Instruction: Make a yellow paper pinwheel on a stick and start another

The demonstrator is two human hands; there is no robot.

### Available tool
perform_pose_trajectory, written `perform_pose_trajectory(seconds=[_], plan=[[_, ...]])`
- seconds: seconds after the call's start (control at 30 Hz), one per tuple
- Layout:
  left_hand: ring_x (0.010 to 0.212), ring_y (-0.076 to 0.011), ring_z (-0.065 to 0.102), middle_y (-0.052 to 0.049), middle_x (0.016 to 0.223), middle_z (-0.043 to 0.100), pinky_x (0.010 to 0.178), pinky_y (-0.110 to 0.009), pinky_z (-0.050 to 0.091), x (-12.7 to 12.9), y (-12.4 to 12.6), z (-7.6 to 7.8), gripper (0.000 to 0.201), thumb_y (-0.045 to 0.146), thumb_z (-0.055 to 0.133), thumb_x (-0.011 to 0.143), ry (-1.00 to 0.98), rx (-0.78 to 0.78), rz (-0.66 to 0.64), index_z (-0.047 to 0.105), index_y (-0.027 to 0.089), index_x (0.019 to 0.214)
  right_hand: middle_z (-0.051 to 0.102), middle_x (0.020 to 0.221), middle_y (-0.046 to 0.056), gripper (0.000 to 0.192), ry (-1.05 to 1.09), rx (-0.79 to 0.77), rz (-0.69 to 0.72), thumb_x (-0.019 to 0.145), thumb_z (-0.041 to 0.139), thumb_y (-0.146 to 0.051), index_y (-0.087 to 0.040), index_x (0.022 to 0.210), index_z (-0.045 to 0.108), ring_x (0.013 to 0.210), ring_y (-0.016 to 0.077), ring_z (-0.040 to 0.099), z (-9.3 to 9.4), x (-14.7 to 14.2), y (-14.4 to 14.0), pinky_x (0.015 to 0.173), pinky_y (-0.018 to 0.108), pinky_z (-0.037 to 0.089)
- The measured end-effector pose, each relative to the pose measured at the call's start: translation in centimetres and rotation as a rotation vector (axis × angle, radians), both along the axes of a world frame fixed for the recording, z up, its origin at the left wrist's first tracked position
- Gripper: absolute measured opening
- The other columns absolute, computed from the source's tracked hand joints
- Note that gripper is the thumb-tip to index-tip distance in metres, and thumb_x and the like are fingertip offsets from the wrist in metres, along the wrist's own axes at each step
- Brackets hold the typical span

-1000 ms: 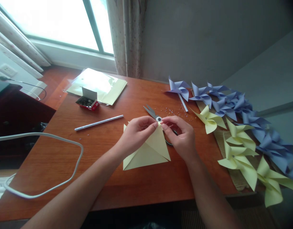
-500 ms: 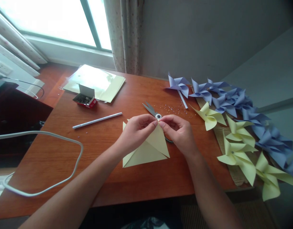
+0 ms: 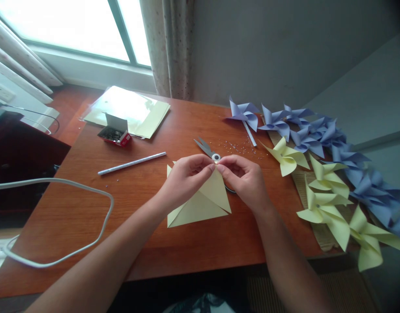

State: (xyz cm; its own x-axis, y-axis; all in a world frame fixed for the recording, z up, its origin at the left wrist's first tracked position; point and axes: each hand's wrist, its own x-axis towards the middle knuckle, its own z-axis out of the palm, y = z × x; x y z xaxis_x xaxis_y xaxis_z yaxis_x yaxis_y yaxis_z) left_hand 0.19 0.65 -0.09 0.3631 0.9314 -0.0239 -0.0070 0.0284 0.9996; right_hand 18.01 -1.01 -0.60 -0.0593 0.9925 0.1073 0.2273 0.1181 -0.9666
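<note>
A pale yellow paper square (image 3: 200, 208) with diagonal cuts lies on the table beneath my hands. My left hand (image 3: 195, 174) pinches thumb and forefinger together at the paper's far right corner. From the other side, my right hand (image 3: 242, 178) pinches the same corner, fingertips nearly touching the left ones. A bit of yellow shows between them; the rest of that corner is hidden. Just behind the fingertips lie scissors (image 3: 204, 148), blades apart, with a white disc with a dark centre at the pivot. Their handles are mostly covered by my hands and the paper.
A patterned paper stick (image 3: 132, 163) and a small red box (image 3: 115, 135) of dark bits lie left. Behind are yellow sheets (image 3: 154, 119). Yellow pinwheels (image 3: 325, 208) and purple pinwheels (image 3: 305, 141) line the right. A white cable (image 3: 110, 204) loops at left; tiny scraps (image 3: 235, 148) are scattered.
The view has shifted very slightly. Both hands keep the same pinch at the paper's corner, and nothing else has visibly moved.
</note>
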Motion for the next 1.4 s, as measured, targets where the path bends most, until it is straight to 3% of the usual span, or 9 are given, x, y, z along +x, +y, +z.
perform_pose_trajectory(seconds=[0.77,1.07,1.4], plan=[[0.076,-0.0144,0.063,-0.003,0.08,0.07,0.069,-0.024,0.05,0.11,-0.05,-0.27,0.011,0.024,0.067,0.087,0.016,0.04,0.007,0.07,0.014,0.083,0.076,0.09,0.003,0.01,0.017,0.008,-0.027,0.091,0.068,-0.03,-0.023,0.092,0.074,0.081,0.0175,0.071,0.41,0.01,-0.17,0.071,0.029,0.056],[0.075,-0.0154,0.064,-0.005,0.079,0.073,0.067,-0.024,0.05,0.1,-0.24,-0.31,0.01,0.021,0.064,0.087,0.084,0.11,0.011,0.07,0.014,0.084,0.07,0.079,0.001,0.007,-0.16,0.095,-0.024,0.086,0.071,-0.027,-0.021,0.083,0.069,0.07,0.0164,0.065,0.41,-0.26,-0.18,0.064,0.029,0.052],[0.068,-0.0122,0.061,-0.003,0.075,0.071,0.063,-0.021,0.047,0.32,-0.28,0.03,0.011,0.02,0.065,0.086,0.114,0.152,0.032,0.071,0.014,0.08,0.07,0.081,0.001,0.004,-0.192,0.081,-0.028,0.086,0.065,-0.021,-0.021,0.082,0.068,0.07,0.0155,0.064,0.33,-0.2,-0.12,0.064,0.028,0.051]])
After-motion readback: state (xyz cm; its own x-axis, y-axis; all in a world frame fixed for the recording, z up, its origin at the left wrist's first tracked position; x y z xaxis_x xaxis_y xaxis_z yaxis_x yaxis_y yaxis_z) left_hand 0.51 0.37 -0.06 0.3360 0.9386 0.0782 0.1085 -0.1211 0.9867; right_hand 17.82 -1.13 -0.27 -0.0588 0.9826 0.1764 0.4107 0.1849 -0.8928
